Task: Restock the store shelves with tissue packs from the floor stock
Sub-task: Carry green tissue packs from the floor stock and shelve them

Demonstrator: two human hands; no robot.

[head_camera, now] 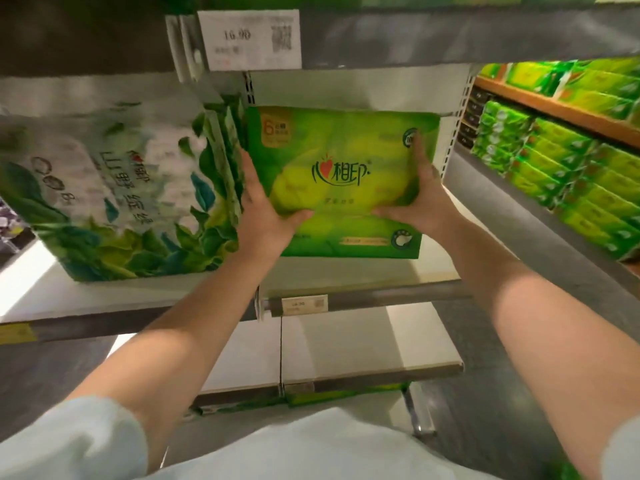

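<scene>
Two hands are working at the centre of the frame, both clasping one green tissue pack (341, 178). The left hand (266, 209) is gripping the pack's left edge, its fingers reaching up along the side and its thumb lying across the lower front. The right hand (420, 199) is gripping the right edge in the same way, fingers stretching up the side toward a round emblem and thumb pressing on the front face. The pack is sitting between the two palms, upright with its printed face toward the camera, its bottom edge resting on or just above the white shelf (346, 271); which of the two cannot be told.

Just left of the left hand, one large white-and-green leaf-print pack (114, 192) is standing on the same shelf, touching or nearly touching the green pack's left side. Above, at the upper centre of the frame, one price tag (249, 39) is hanging on the edge of the next shelf up, and a second, smaller price tag (304, 304) is sitting on the front rail below the hands. At the right of the frame, many green packs (561, 168) are lying stacked in rows on a neighbouring shelving unit, too many and too blurred to count. Pale sleeves (69, 441) are showing at the bottom of the frame.
</scene>
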